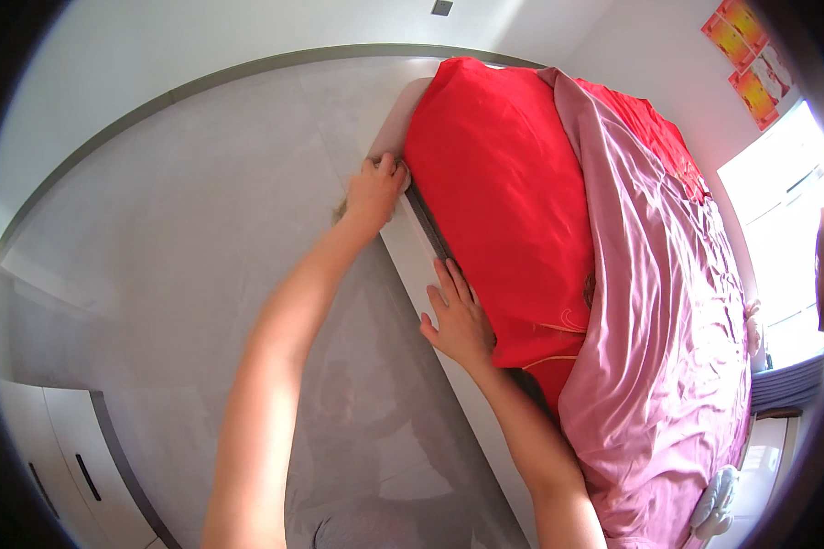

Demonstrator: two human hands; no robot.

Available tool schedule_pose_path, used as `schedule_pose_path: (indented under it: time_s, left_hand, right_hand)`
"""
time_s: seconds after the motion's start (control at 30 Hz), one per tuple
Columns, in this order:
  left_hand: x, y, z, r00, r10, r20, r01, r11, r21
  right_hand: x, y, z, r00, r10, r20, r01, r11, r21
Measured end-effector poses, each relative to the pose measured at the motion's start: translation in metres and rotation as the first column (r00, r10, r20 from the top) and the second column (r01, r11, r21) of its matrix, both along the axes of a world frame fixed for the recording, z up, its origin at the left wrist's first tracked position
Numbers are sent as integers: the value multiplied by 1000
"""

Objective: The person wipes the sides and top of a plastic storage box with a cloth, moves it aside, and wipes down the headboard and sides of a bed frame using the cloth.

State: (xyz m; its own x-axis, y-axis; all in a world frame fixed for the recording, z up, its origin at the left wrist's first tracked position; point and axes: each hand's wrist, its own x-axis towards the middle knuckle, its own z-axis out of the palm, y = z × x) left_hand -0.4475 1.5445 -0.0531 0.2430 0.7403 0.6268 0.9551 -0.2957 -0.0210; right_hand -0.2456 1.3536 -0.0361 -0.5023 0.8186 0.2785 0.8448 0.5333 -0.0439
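My left hand (376,191) is on the white side rail (412,240) of a bed, towards its far end. Bunched under its fingers is a pale cloth (405,177), most of it hidden by the hand. My right hand (459,317) lies nearer to me, fingers spread, against the rail and the dark mattress side (427,221). It holds nothing that I can see. Beside both hands a red bed cover (501,192) drapes over the mattress edge. A crumpled pink sheet (645,329) lies over the red cover on the right.
Grey glossy floor (199,226) stretches left of the bed to a wall with a grey skirting board (233,72). White cabinets (75,439) with dark handles stand lower left. A light blue soft item (715,504) lies at the bed's right edge, below a bright window (783,240).
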Motion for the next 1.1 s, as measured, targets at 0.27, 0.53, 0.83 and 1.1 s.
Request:
schedule_pose_path:
  time_s: [0.27,0.53,0.83,1.1]
  left_hand:
    - [40,-20,-6,901,39,432,53,979,-198]
    - [106,-177,-100,359,147,922,145,967,-211]
    - [214,-333,-34,196,261,945,253,918,-306]
    - [73,-87,-70,450,72,890,-48,997,-57]
  right_hand:
    - [18,-7,3,1000,-10,3,10,999,-36]
    - [-2,4,2,963,87,-257,-93,996,-11]
    - [17,-1,6,805,18,-593,-60,997,-51]
    - [-4,-1,2,769,108,-630,-175,984,-45]
